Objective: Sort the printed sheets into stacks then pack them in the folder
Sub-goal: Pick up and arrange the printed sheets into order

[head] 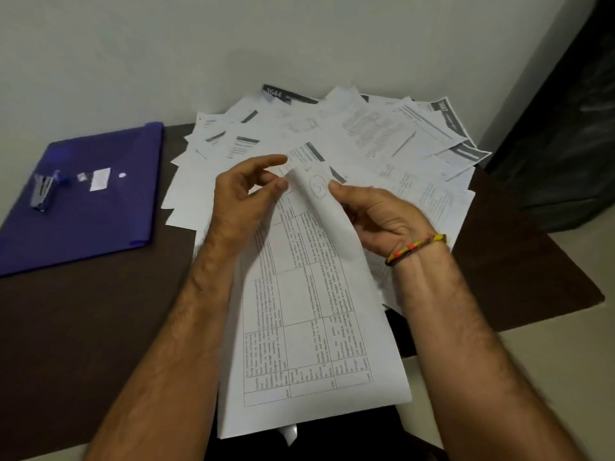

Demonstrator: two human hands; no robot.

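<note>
Held sheet [309, 327] runs lengthwise away, far end pinched by both hands.

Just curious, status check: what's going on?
Both hands pinching one sheet's corner. Loose pile unsorted. Stapler sits on folder.

I count two hands, my left hand [244, 191] and my right hand [379, 221], one on each side of a single printed sheet with a table [309, 327]. One woven bracelet [414, 249] sits on the right wrist. On the one counter [83, 327] I see one purple folder [86, 201], and on it one stapler [43, 191] and one small white label [100, 178]. The scattered sheets [332, 134] behind overlap too much for an exact count; well over ten show. One dark bag [565, 144] stands at the right.
</note>
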